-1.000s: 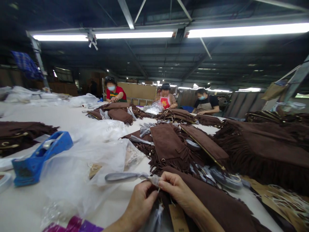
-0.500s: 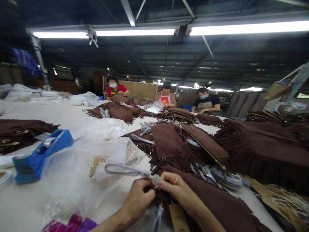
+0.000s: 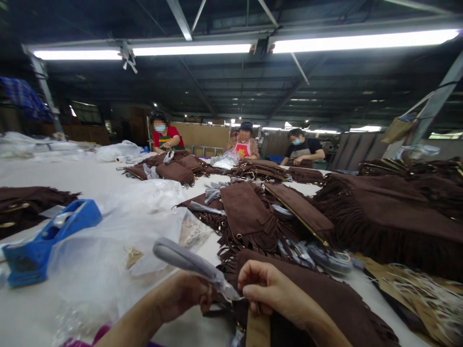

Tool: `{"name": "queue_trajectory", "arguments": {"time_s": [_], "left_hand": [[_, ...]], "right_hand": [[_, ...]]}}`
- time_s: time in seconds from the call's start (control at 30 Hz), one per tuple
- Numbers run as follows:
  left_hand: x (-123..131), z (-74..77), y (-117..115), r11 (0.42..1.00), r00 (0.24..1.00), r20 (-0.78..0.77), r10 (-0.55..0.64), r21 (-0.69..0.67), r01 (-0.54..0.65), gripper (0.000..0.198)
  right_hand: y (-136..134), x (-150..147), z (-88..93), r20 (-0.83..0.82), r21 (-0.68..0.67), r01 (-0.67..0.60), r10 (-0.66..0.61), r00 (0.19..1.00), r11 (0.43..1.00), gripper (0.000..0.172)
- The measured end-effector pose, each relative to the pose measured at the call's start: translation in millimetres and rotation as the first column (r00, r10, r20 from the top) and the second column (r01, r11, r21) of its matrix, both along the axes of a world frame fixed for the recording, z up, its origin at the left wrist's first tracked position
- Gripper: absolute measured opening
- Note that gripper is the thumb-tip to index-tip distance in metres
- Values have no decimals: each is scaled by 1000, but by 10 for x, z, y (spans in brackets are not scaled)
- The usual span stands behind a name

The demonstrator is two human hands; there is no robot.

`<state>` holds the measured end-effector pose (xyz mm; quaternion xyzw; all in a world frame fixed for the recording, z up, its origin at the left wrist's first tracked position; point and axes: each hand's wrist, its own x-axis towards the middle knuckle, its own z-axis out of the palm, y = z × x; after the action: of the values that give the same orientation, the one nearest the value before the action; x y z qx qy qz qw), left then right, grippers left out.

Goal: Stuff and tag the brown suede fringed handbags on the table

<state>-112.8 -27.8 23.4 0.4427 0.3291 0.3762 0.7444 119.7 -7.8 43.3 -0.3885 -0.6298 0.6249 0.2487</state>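
- Strap (image 3: 191, 262): apparent step is working its lower end; next move calls for fine fingertip control. Lies across left hand (image 3: 190, 291); long axis slants, loop pointing far-left.
- Left hand: fingers curled; grip cannot be told.
- Right hand (image 3: 269, 291): thumb near strap's lower end; pinch cannot be told.
- Bag (image 3: 318, 299): beneath right hand.

The bottom edge cuts off the tan tag (image 3: 258, 329) and an unclear purple thing (image 3: 102, 331).

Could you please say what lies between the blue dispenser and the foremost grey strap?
Between dispenser and strap, the head view shows translucent plastic and a tan piece.
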Motion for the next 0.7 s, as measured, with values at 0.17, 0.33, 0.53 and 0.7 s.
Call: {"name": "queue_trajectory", "arguments": {"time_s": [0.17,0.33,0.53,0.7], "left_hand": [[10,37,19,1000,971,238,-25,-3,27,26],[14,51,38,997,940,337,48,37,-64,21],[3,6,99,959,906,323,273,-167,-229,15],[-4,38,54,965,956,192,222,-183,-187,13]], "right_hand": [[-70,-62,28,-11,101,20,-19,1000,995,11],[-153,-206,16,-2,419,43,-47,999,907,9],[-126,-304,-107,60,642,47,-112,992,765,25],[-32,-293,-236,182,651,51,-221,958,757,20]]}}
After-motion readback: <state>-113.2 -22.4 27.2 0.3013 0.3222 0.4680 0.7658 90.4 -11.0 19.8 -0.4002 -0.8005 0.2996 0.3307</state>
